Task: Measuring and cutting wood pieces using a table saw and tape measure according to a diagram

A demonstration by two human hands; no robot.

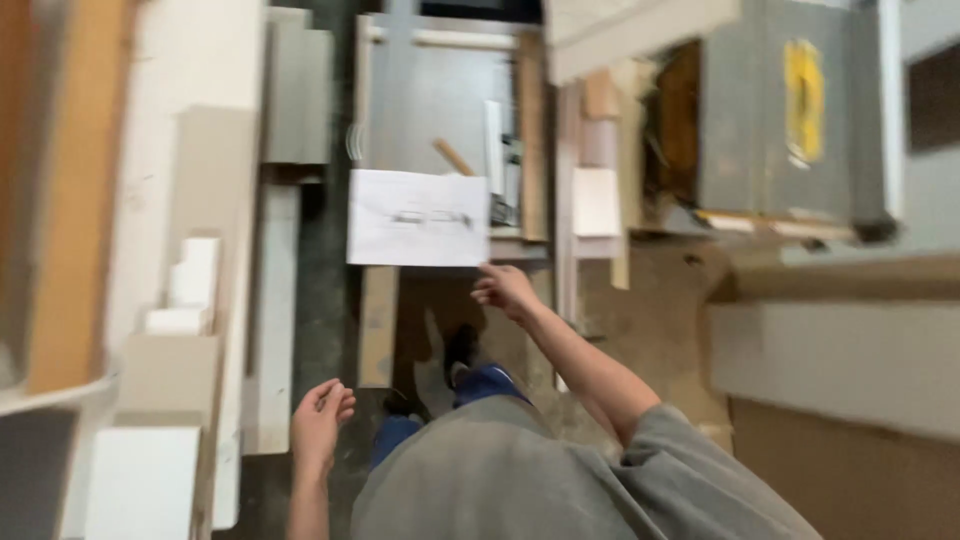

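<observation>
Two bare hands show from the blurred head view. Right hand pinches, it seems, the lower corner of a white paper sheet above the floor. Left hand hangs loosely curled, empty, beside stacked boards.

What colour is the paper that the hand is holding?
The sheet of paper is white with faint dark marks, pinched at its corner by the right hand. Head view.
</observation>
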